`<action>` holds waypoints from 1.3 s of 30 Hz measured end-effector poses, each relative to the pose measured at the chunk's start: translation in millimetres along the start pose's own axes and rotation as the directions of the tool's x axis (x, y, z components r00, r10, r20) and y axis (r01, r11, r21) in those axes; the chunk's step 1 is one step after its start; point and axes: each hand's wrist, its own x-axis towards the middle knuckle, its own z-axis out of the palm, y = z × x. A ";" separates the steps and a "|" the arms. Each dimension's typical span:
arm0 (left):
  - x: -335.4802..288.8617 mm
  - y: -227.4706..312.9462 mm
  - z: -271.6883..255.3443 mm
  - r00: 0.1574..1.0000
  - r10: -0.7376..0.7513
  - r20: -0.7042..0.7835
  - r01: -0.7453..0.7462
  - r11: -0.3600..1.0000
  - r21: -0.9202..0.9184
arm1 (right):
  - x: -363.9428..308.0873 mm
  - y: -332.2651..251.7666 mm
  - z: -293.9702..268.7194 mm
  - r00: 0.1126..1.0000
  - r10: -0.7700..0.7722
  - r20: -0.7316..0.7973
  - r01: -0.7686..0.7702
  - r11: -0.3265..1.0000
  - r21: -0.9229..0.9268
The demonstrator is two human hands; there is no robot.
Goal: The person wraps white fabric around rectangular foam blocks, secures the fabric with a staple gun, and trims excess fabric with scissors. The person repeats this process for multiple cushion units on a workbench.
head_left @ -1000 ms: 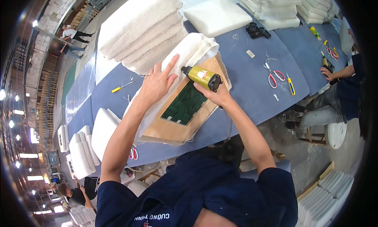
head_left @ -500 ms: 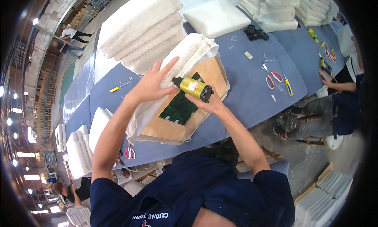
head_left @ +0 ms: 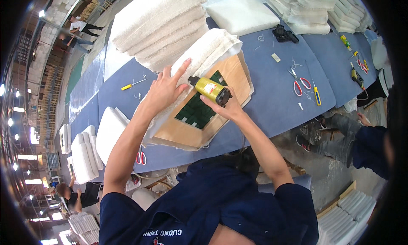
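My right hand is wrapped round a yellow-green pneumatic staple gun with black ends, its nose pointing left toward the white cloth. Under the gun lies an upholstered seat with its wooden board facing up and white woven cloth along its far-left side. Through a rectangular opening in the board, dark green webbing shows. My left hand rests on the cloth edge with fingers spread, just left of the gun's nose. The handle of the gun is mostly hidden by my right hand.
Stacked cream cushions stand behind the seat. Red-handled scissors and a yellow screwdriver lie to the right on the blue table; another screwdriver lies left. A co-worker is at the right.
The scene has shifted slightly in view. At the right, the co-worker's hand has come away from the tool on the table and moved down. My hands keep nearly the same pose.
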 end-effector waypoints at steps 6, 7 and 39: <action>4.4 -15.8 -7.0 0.991 0.127 0.042 -0.117 0.975 -0.187 | -14.9 21.1 28.9 0.986 -0.118 -0.119 0.100 0.984 -0.145; 3.5 -40.3 -6.9 0.979 0.204 0.025 -0.189 0.942 -0.277 | -12.8 8.8 26.8 0.992 -0.093 -0.087 0.091 0.995 -0.033; -69.5 -51.5 5.6 0.992 -0.096 0.084 0.106 0.985 -0.135 | -7.4 -27.2 51.1 0.997 0.081 0.021 -0.083 0.986 0.144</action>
